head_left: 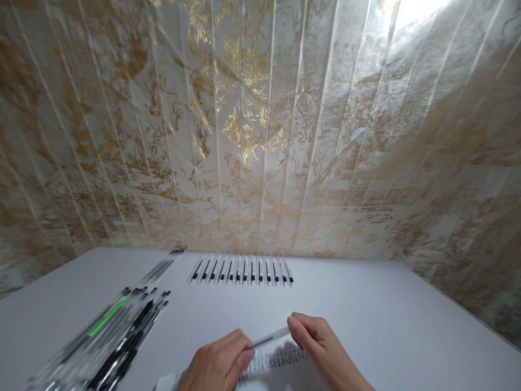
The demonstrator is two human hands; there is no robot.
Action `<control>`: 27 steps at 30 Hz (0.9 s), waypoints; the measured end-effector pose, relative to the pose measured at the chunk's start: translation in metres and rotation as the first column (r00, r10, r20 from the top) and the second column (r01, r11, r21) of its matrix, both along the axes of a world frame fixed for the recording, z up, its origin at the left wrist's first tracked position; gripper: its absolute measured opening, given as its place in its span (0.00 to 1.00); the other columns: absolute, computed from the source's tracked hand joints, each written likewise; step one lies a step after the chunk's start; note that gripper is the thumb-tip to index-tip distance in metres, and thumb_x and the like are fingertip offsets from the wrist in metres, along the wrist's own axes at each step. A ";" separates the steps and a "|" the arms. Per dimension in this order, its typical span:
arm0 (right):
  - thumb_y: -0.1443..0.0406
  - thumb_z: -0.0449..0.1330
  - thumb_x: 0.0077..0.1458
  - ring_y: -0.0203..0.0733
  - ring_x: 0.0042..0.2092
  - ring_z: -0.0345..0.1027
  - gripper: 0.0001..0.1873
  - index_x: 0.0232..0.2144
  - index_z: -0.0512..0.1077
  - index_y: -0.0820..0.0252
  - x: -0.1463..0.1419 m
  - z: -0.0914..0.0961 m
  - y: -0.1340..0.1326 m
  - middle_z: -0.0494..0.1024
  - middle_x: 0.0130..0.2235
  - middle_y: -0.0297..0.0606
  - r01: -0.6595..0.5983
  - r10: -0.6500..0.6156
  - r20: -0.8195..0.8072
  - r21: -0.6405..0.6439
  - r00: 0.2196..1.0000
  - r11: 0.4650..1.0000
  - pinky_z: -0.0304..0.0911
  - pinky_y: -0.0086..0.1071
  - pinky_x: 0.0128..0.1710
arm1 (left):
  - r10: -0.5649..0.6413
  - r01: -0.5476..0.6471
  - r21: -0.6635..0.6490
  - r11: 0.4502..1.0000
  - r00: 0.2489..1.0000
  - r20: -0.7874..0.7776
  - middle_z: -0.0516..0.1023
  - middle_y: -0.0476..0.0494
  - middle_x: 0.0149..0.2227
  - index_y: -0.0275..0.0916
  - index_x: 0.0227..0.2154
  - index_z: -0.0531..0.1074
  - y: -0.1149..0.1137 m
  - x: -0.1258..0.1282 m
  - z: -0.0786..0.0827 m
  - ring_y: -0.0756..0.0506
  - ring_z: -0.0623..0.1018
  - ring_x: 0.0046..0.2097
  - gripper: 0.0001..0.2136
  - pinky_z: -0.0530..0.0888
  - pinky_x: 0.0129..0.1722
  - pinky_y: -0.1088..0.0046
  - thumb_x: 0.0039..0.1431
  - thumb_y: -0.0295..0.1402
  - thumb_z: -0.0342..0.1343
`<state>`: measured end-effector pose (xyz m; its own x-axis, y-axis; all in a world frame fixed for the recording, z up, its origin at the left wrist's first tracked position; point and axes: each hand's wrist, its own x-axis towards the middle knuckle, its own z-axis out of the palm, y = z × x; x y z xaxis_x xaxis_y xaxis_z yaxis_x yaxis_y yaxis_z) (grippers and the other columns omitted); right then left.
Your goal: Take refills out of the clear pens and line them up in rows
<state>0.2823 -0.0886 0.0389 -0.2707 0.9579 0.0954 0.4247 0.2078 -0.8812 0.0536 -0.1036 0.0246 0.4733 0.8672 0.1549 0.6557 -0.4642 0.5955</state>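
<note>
Gold-veined wall panels (260,136) back a white desk (407,315). Bottom centre: left hand (220,364) and right hand (321,347), fingers pinched on opposite ends of a slim clear plastic pen (268,339), probably to steady it above the printed sheet (280,359). Row of black-tipped pens (242,270) mid-frame, laid parallel as if sorted; loose pen heap (109,336) lower left.

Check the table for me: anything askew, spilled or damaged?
Nothing looks spilled or damaged. The row of pens at the back lies parallel and evenly spaced. Only the pile of pens at the left is loosely heaped, with one green streak among black. The left hand and right hand pinch one pen.
</note>
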 end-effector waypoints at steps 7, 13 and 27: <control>0.38 0.46 0.55 0.32 0.25 0.44 0.31 0.18 0.51 0.57 -0.001 0.001 -0.002 0.49 0.21 0.27 -0.053 0.053 -0.008 -0.059 0.999 0.997 0.43 0.29 0.25 | 0.095 -0.099 0.071 0.993 0.994 0.061 0.76 0.51 0.39 0.45 0.43 0.66 -0.002 -0.003 -0.005 0.48 0.77 0.38 0.11 0.70 0.37 0.78 0.57 0.28 0.52; 0.38 0.45 0.55 0.32 0.24 0.44 0.32 0.17 0.51 0.57 -0.002 0.003 -0.002 0.50 0.20 0.27 -0.040 0.041 0.003 -0.046 0.999 0.998 0.43 0.29 0.25 | -0.012 0.009 0.043 0.999 0.999 0.049 0.72 0.49 0.34 0.42 0.32 0.67 -0.001 0.000 0.006 0.49 0.75 0.36 0.11 0.67 0.36 0.78 0.66 0.33 0.41; 0.41 0.43 0.58 0.32 0.24 0.42 0.31 0.17 0.49 0.57 0.006 -0.002 0.003 0.48 0.20 0.26 -0.085 0.084 0.078 0.004 0.993 0.996 0.41 0.29 0.24 | 0.077 -0.072 -0.087 0.994 0.996 0.054 0.73 0.53 0.28 0.43 0.29 0.65 -0.004 -0.002 0.017 0.49 0.72 0.31 0.09 0.63 0.31 0.78 0.62 0.36 0.44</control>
